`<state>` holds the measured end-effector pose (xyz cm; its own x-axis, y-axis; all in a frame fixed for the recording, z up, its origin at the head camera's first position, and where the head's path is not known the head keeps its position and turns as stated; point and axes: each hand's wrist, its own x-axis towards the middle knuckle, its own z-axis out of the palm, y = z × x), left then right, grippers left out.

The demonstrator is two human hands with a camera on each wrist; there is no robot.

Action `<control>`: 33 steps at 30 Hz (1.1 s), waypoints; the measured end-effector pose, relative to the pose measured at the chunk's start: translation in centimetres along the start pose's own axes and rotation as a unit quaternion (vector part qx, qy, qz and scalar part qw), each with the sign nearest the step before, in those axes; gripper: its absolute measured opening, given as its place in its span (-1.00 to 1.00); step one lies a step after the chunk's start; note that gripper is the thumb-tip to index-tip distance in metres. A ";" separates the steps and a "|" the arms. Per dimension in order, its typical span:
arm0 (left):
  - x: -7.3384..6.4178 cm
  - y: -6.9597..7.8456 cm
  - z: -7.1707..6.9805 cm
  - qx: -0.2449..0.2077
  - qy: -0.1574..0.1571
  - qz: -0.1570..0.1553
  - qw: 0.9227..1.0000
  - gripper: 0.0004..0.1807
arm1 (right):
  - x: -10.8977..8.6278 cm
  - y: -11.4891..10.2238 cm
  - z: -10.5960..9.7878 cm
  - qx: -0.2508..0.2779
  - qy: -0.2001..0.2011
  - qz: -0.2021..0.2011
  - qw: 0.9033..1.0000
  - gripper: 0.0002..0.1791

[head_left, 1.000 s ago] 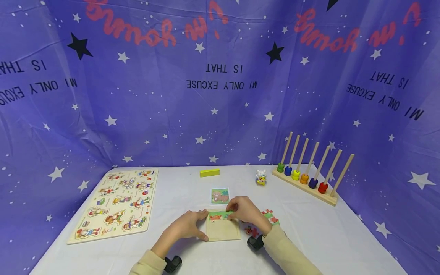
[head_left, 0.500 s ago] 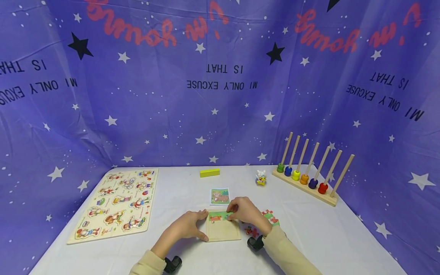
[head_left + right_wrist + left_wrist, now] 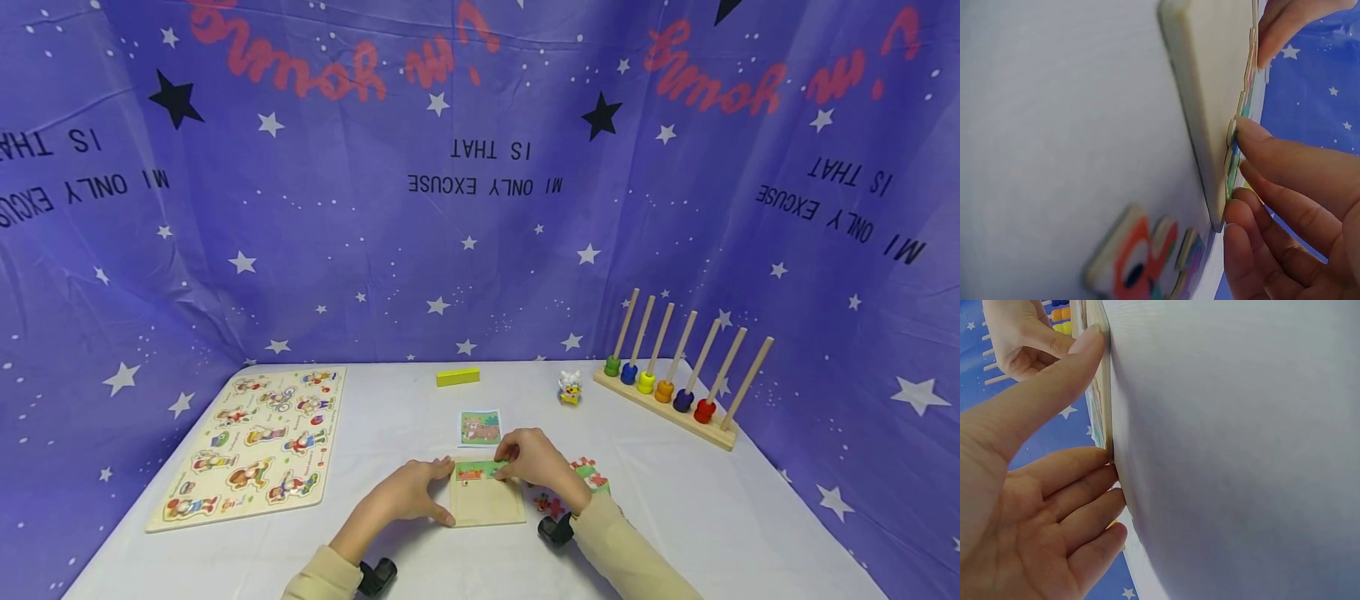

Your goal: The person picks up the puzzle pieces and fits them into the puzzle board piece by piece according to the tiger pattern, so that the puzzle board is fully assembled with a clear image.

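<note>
A shallow wooden puzzle board lies flat at the table's near middle. Along its far edge runs a strip of green and orange puzzle pieces. My left hand rests at the board's left side, thumb on the near corner and fingertips at the far corner. With thumb and fingers, my right hand pinches a puzzle piece at the strip's right end, which is partly hidden by the fingers. Loose red and green puzzle pieces lie right of the board. Beyond it is a bear picture card.
A large picture-peg board lies at the left. Farther back are a yellow block and a small cat-like figurine. A wooden rack of pegs with coloured beads stands back right. A purple starry cloth hangs behind.
Almost nothing differs. Both hands stay at the board, with only a slight shift of the right hand and wrist.
</note>
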<state>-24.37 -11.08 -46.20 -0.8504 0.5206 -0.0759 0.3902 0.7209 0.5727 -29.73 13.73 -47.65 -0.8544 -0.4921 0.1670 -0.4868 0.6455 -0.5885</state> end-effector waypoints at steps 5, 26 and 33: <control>0.0 0.1 -0.1 0.000 -0.001 -0.002 1.000 -0.04 | 0.1 0.0 0.0 0.007 -0.005 0.002 1.000 -0.80; 0.0 0.1 0.0 -0.005 0.001 -0.002 1.000 -0.02 | -1.4 1.2 -2.8 0.013 -0.015 -0.030 0.999 -0.85; 0.0 0.1 0.0 -0.001 0.000 -0.001 1.000 -0.02 | -2.6 1.9 -3.8 0.015 -0.039 -0.015 0.999 -0.82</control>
<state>-24.33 -11.04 -46.12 -0.8512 0.5191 -0.0770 0.3875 0.7206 0.5750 -29.15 18.43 -46.25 -0.8221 -0.5559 0.1233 -0.5054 0.6127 -0.6075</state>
